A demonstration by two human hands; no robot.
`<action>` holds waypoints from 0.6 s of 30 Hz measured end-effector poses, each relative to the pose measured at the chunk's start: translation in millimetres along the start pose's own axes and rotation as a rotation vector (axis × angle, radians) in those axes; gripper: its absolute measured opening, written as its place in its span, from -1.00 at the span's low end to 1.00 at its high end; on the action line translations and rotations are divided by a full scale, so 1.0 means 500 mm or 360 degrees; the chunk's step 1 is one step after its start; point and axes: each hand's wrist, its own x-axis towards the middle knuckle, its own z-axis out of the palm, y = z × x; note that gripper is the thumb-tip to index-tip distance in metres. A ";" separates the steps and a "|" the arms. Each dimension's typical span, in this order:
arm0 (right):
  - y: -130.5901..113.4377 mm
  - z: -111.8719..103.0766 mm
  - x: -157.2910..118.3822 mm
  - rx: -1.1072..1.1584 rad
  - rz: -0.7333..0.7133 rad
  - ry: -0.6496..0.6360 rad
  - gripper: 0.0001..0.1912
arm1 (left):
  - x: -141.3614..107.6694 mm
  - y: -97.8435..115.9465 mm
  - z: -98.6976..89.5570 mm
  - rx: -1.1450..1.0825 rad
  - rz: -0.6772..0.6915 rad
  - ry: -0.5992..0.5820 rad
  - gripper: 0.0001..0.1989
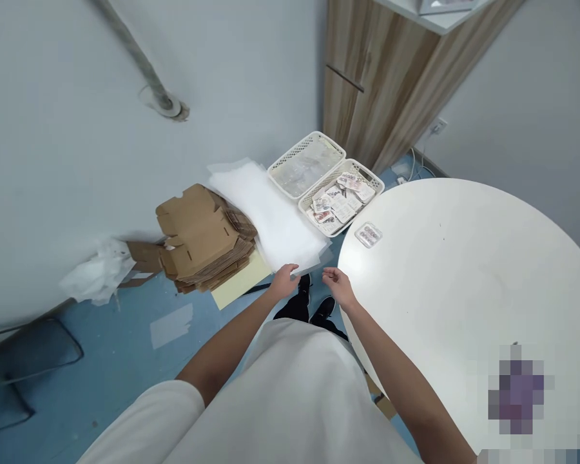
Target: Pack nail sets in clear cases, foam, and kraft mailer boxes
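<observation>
My left hand (285, 281) hovers by the near corner of a stack of white translucent sheets (270, 206), fingers apart and nothing in it. Whether it touches the sheets I cannot tell. Across a small gap, my right hand (339, 287) is at the left edge of the round white table (464, 270), its fingers loosely curled and apart, with nothing visible in them. On the table lies a small clear plastic case (368, 234) with small dark items inside. Beyond the sheets stand two white baskets: one holds clear bags (307, 166), the other printed cards (341, 201).
Flattened brown cardboard boxes (203, 238) are piled left of the sheets, over a pale yellow board (241, 280). A white plastic bag (99, 270) rests near the wall. A wooden cabinet (381, 77) stands behind the baskets. A blurred purple patch (517, 390) covers something on the table.
</observation>
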 end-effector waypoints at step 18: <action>-0.139 0.221 0.203 -0.0395 -0.0076 -0.0029 -0.38 | 0.135 -0.064 -0.106 -0.0094 0.0182 -0.0081 -0.27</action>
